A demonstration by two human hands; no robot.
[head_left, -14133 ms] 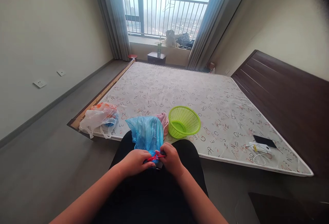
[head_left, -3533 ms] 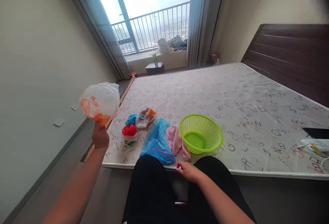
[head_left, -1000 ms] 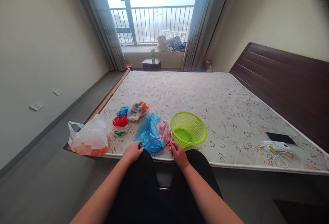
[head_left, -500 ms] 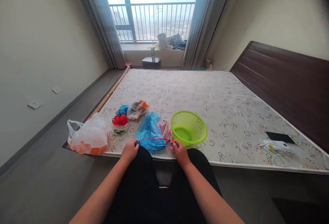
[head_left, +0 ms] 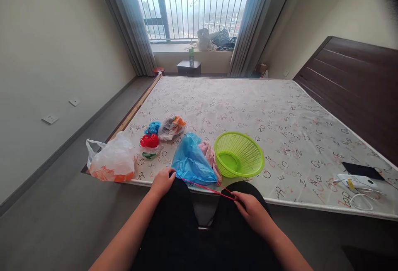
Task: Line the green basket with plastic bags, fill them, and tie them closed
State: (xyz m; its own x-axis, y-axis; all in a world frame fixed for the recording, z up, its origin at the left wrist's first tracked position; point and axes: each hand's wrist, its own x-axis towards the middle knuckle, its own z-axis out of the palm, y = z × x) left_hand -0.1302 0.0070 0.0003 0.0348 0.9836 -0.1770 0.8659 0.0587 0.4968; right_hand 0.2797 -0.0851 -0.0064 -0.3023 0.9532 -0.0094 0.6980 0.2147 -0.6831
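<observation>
Holding a red cord (head_left: pixel 205 189) taut in a pinch, the right hand (head_left: pixel 252 212) sits off to the right; the left hand (head_left: pixel 161 182) clenches a corner of the blue plastic bag (head_left: pixel 193 161).

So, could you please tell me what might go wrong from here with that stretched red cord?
The taut red cord might tear the thin blue plastic bag near the left hand. The bag also sits close to the mattress edge, so a hard pull from the right hand could perhaps drag it off.

single head-worn view, facing forward, down onto left hand (head_left: pixel 162 182), right hand (head_left: pixel 250 211)
</observation>
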